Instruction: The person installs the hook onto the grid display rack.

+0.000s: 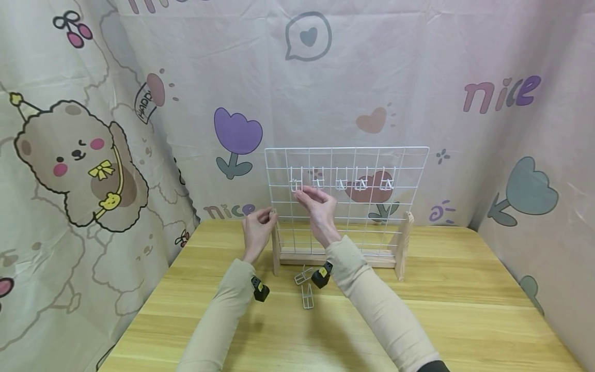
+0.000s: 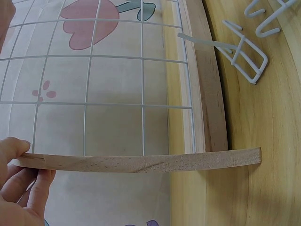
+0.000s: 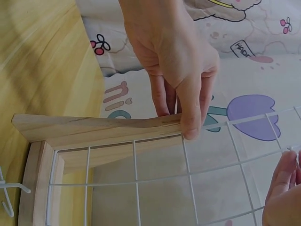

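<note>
Pinching all round: wooden upright [image 2: 117, 164] gripped by left hand [image 1: 257, 230], wire hook [image 1: 295, 181] by right hand [image 1: 322, 211]; probably light and stiff, it's best held by its frame.

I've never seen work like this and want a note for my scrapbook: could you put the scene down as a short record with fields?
Rack: white grid in a wooden stand
Left hand: thumb and fingers hold the left post
Right hand: fingertips at the leftmost hook, apparently pinching it
Other hooks on grid: four, in a row
Loose hooks: two, on the table
Backdrop: printed cloth with flowers, hearts and a bear
</note>
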A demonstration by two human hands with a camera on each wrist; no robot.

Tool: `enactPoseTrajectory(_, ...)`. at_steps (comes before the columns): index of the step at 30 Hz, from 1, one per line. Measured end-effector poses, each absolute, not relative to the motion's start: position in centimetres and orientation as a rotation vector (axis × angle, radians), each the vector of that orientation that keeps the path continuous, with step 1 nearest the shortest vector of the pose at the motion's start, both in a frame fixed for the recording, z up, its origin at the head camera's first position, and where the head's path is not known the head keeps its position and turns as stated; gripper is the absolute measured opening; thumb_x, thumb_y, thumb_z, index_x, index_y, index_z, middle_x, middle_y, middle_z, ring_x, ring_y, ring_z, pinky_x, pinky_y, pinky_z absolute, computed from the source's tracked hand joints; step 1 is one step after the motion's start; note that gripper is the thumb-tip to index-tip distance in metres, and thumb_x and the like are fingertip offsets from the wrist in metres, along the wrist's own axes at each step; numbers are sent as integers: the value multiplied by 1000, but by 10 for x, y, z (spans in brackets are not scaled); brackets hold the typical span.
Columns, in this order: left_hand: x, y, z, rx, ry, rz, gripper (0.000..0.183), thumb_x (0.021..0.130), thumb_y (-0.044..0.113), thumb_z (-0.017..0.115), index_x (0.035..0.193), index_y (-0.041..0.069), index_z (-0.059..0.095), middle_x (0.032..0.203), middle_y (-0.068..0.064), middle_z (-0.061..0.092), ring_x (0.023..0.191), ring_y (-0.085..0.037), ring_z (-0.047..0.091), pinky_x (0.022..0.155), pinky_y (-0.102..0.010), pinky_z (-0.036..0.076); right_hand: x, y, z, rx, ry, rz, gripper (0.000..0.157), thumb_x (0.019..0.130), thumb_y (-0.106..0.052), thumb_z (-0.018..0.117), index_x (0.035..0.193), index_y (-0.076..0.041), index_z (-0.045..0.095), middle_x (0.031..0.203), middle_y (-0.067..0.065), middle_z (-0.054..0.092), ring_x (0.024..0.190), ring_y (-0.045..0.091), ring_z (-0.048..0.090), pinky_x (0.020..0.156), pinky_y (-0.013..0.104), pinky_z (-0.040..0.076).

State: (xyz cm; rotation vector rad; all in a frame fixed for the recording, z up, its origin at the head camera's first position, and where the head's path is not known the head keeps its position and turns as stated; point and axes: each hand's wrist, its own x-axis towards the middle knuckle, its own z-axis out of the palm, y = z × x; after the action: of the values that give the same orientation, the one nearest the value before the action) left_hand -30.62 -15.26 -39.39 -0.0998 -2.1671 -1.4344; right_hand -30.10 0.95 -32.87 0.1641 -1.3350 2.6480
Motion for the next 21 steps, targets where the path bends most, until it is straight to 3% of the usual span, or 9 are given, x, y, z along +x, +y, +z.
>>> enactPoseTrajectory(9, -307, -152, -394, -103, -2163, -1426, 29, 91, 10, 73, 117, -2, 71, 111, -21, 75, 101, -34, 75, 86, -46, 63, -299, 13, -336, 133, -1349, 2651, 26, 86, 13, 68, 111, 10, 68, 93, 10, 79, 79, 13, 76, 87, 27, 63)
enactPoseTrajectory(13, -307, -152, -395, -103, -2160, -1428, 29, 91, 10, 73, 117, -2, 71, 111, -21, 75, 100, -34, 75, 86, -45, 63, -297, 15, -339, 133, -1407, 2625, 30, 87, 11, 68, 116, 12, 65, 102, 17, 77, 84, 15, 76, 88, 26, 62)
enactPoseTrajectory(21, -308, -152, -395, -118, -2148, -1435, 29, 91, 9, 72, 117, -4, 71, 111, -22, 74, 101, -35, 75, 86, -46, 62, -284, 20, -346, 252, -1583, 2527, 29, 88, 5, 70, 116, 12, 65, 93, 4, 78, 83, 10, 74, 87, 23, 61)
